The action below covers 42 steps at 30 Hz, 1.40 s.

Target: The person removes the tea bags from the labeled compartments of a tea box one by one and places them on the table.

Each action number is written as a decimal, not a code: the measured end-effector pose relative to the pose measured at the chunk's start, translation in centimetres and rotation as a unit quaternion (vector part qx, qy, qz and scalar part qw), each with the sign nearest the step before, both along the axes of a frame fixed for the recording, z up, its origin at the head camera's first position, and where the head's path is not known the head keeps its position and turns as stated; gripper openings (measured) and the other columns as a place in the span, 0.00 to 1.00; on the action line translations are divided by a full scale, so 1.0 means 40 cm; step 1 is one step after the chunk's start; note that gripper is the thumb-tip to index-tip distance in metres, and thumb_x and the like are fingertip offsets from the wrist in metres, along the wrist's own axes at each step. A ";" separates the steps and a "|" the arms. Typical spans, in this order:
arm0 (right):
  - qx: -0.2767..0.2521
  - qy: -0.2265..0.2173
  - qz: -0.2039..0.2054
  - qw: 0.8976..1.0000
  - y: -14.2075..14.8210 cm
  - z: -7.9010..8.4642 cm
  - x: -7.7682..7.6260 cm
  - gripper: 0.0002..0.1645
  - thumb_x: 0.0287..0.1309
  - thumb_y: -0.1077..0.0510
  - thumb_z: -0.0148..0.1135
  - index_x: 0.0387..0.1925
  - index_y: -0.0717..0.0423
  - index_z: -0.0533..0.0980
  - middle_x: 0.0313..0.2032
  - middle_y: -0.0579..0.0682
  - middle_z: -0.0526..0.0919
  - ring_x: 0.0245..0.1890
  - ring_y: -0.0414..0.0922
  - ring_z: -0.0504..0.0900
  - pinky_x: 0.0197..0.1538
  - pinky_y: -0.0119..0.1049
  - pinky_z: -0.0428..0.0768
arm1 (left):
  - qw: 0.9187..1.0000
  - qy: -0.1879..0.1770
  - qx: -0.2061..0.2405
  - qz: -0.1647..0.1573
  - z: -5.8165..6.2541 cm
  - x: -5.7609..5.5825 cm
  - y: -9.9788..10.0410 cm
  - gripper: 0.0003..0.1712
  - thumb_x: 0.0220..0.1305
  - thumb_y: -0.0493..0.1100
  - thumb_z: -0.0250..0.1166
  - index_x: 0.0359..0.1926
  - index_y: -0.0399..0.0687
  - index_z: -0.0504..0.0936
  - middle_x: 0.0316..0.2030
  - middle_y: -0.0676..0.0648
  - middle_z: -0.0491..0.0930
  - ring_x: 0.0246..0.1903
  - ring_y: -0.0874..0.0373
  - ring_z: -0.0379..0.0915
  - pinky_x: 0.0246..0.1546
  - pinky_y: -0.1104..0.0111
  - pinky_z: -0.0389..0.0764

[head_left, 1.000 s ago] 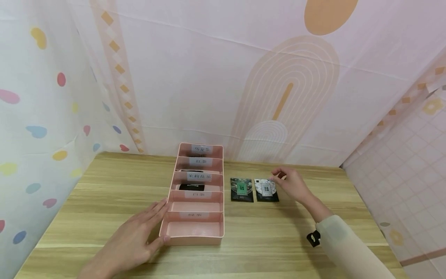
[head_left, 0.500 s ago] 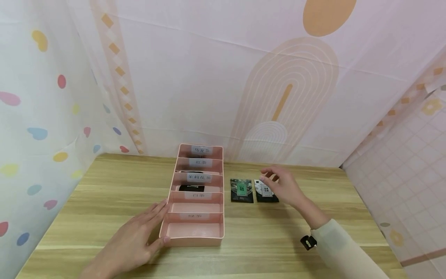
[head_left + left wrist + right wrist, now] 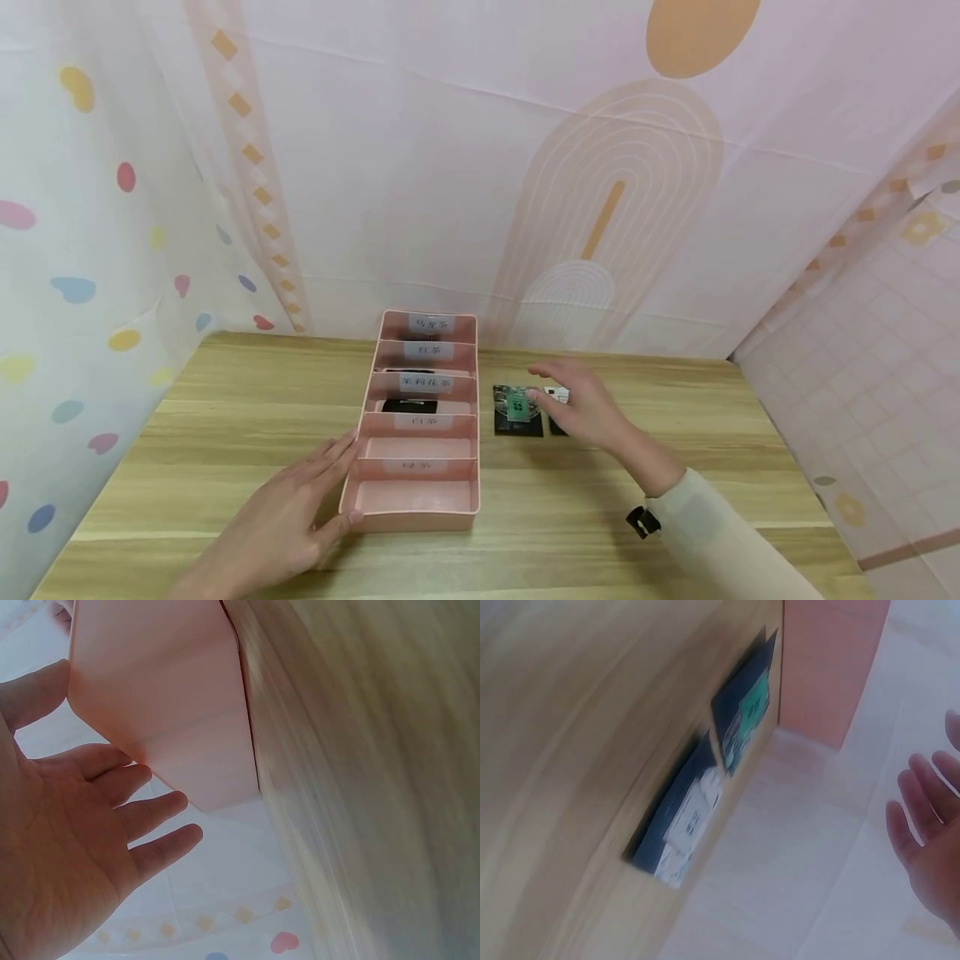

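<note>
My left hand (image 3: 281, 508) rests against the left side of a pink divided box (image 3: 416, 521), its fingers straight along the wall and the thumb at the front corner. In the left wrist view the fingertips (image 3: 176, 801) touch the box's edge. My right hand (image 3: 581, 408) hovers over two flat sachets, holding nothing. The green-labelled sachet (image 3: 517, 425) lies just right of the box, its label close by the thumb in the head view. Beside it the white-labelled sachet (image 3: 686, 817) lies flat on the table, partly covered by the hand in the head view.
The box has labelled compartments in a row; dark packets (image 3: 409, 407) lie in the farther ones. A small black item (image 3: 642, 522) shows at the right sleeve's cuff. A patterned curtain (image 3: 420, 183) hangs behind the wooden table (image 3: 247, 400).
My right hand has moved left, from the white-labelled sachet's far corner to above it and near the green-labelled one. My left hand stays on the box.
</note>
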State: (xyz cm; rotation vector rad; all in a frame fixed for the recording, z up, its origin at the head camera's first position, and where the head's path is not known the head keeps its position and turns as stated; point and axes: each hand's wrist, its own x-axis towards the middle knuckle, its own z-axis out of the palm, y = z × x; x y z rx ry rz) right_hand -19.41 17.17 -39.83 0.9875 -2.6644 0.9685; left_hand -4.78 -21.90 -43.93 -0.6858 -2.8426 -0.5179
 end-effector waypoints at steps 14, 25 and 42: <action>0.021 0.009 0.062 0.998 -0.110 0.009 0.016 0.27 0.68 0.56 0.70 0.65 0.62 0.79 0.63 0.59 0.82 0.67 0.56 0.76 0.69 0.55 0.74 | 1.000 0.004 0.000 0.000 -0.002 0.001 -0.001 0.44 0.65 0.54 0.73 0.74 0.35 0.71 0.74 0.38 0.69 0.70 0.39 0.70 0.62 0.45 0.78; 0.053 0.062 0.107 0.991 -0.193 -0.017 0.023 0.29 0.67 0.57 0.71 0.65 0.64 0.78 0.64 0.58 0.82 0.66 0.54 0.77 0.70 0.52 0.73 | 1.000 0.001 0.007 0.002 0.001 0.002 0.000 0.44 0.65 0.53 0.73 0.74 0.34 0.71 0.73 0.37 0.70 0.69 0.38 0.70 0.61 0.44 0.78; 0.078 -0.051 0.093 0.991 -0.285 -0.064 0.017 0.30 0.75 0.50 0.62 0.72 0.56 0.74 0.73 0.55 0.72 0.75 0.53 0.67 0.77 0.52 0.63 | 1.000 -0.003 0.007 -0.001 0.002 0.000 0.002 0.44 0.65 0.53 0.73 0.74 0.35 0.70 0.73 0.37 0.69 0.69 0.38 0.70 0.62 0.44 0.78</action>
